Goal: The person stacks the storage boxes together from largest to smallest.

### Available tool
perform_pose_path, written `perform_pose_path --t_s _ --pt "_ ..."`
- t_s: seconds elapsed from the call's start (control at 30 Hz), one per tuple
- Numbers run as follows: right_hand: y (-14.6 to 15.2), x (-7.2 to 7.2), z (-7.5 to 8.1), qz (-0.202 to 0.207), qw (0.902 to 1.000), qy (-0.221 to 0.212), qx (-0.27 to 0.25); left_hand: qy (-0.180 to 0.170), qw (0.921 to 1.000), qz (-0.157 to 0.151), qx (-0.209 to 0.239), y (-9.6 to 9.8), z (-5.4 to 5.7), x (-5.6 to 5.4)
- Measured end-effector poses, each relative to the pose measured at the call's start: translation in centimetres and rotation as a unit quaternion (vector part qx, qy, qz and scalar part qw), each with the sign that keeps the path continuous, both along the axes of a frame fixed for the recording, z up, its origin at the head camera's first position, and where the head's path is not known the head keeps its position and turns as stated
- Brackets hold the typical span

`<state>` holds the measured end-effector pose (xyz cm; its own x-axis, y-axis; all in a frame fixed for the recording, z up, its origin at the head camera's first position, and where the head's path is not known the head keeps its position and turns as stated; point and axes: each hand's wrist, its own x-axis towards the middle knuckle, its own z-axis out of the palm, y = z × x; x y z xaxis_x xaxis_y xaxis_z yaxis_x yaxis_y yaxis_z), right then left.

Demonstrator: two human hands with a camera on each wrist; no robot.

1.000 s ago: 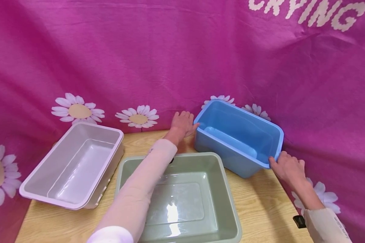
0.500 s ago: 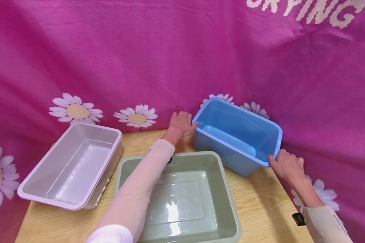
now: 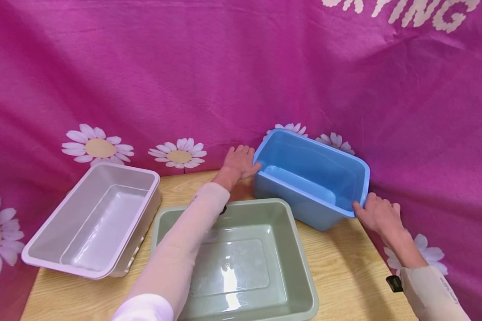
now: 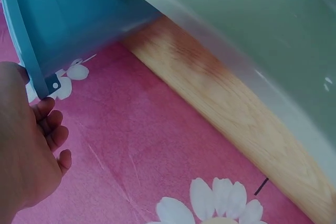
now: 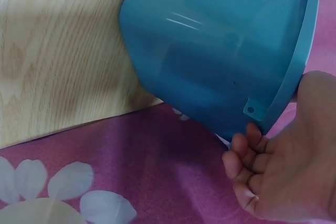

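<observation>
An empty blue plastic bin [image 3: 301, 191] stands at the back right of the wooden table, set at an angle against the cloth. At its left end my left hand [image 3: 237, 165] holds the rim, thumb over the edge. The left wrist view shows that hand's fingers [image 4: 50, 124] curled below the rim beside a small holed tab. My right hand [image 3: 379, 216] grips the rim at the near right end. In the right wrist view its fingers [image 5: 247, 150] bend in under the edge, near a similar tab.
A green bin [image 3: 301, 263] occupies the table's middle, under my left forearm. At the left sits a pale lilac bin [image 3: 144, 196]. Pink cloth [image 3: 209, 80] with daisies rises behind the table [image 3: 341, 276] and along its sides.
The head view has shifted slightly. Both hands keep their hold on the blue bin's rim, and the bin shows no clear movement on the table.
</observation>
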<state>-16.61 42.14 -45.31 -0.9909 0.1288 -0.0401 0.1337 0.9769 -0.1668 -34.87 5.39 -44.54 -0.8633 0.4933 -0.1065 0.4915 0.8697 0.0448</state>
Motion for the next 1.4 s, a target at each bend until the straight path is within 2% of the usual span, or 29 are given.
perform_pose_path --t_s 0.3,0.53,0.83,0.97,1.1,1.4 --pt "0.0 -0.8 1.0 0.002 0.999 -0.039 -0.023 -0.005 0.9997 0.014 0.019 -0.2 0.0 0.0" --pt "0.1 -1.2 1.0 0.003 0.9993 -0.034 -0.016 -0.002 0.9996 -0.001 0.029 -0.4 0.1 -0.3" --pt "0.6 -2.0 0.4 0.008 0.9986 -0.048 -0.021 -0.041 0.9986 0.002 0.034 -0.9 0.0 -0.3" --pt "0.8 -2.0 0.4 0.013 0.9985 -0.05 -0.019 -0.046 0.9984 -0.002 0.032 -0.7 -0.3 -0.4" --pt "0.9 -1.9 0.3 0.017 0.9982 -0.052 -0.023 -0.041 0.9989 -0.006 0.024 -0.6 -0.4 -0.5" --pt "1.2 -1.6 0.1 0.031 0.9988 -0.026 -0.028 -0.005 0.9992 -0.04 0.0 -0.6 -0.4 -0.9"
